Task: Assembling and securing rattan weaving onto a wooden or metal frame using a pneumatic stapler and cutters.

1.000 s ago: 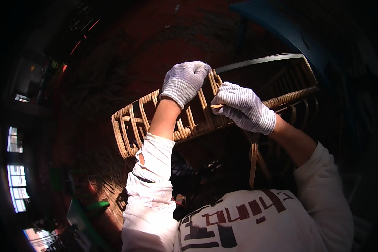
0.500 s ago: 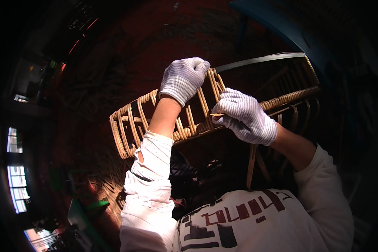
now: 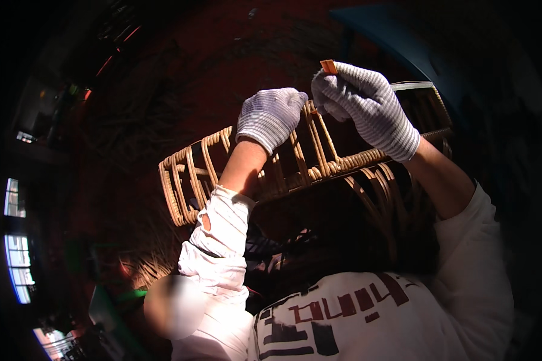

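Note:
A long wicker frame (image 3: 173, 191) lies slantwise across the view, its rails wound with tan strips and joined by crosswise loops. My left hand (image 3: 271, 117), in a pale striped knit glove, is closed over the frame's far rail near its middle. My right hand (image 3: 370, 108), gloved alike, is raised above the frame to the right of the left hand. Its fingers pinch a flat orange-brown strip (image 3: 328, 67), whose short end pokes up past the fingertips. Part of the strip is hidden by the hand. On the right the far rail shows a bare grey band (image 3: 411, 86).
Thin curved canes (image 3: 382, 189) hang below the frame's near side. A blue table-like surface (image 3: 382, 30) stands at the far right. Loose strips (image 3: 147, 271) lie in sunlight at lower left, near a green-edged object (image 3: 105, 313). Bright windows (image 3: 18, 265) line the left side.
My right hand has moved up and away from the near rail to above the far rail, carrying the strip. My left hand has shifted slightly right, still closed on the far rail.

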{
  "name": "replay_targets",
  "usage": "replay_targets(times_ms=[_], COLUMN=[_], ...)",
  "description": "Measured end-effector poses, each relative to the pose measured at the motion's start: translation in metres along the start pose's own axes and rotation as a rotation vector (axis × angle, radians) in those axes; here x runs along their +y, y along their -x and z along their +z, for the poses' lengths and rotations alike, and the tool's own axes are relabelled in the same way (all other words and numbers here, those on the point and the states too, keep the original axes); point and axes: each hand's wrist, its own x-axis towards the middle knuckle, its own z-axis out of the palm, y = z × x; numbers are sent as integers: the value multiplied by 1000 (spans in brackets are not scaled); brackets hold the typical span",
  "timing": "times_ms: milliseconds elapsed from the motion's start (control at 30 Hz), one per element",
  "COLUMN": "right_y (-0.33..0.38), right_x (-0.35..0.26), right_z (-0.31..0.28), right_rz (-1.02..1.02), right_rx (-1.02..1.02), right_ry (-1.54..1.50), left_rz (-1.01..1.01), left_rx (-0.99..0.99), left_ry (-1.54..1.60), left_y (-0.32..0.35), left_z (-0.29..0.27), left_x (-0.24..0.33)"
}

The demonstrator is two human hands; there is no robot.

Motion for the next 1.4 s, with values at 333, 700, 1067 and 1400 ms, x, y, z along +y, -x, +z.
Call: replay_targets(times_ms=[333,700,1067,1400], right_y=[-130,-112,-107,-75], right_x=[79,115,116,63], right_z=[-13,-6,-25,-50], right_rz=[359,322,229,-467], right_rx=[4,-389,-319,291], right_ry=[471,1201,1337,731], left_rz=[-132,-81,-54,-44], left_rx=[-39,229,291,187], left_ry=[-146,100,158,197], left_y=[0,4,-1,-8], left_z=[14,22,35,34], left_x=[-7,8,11,6])
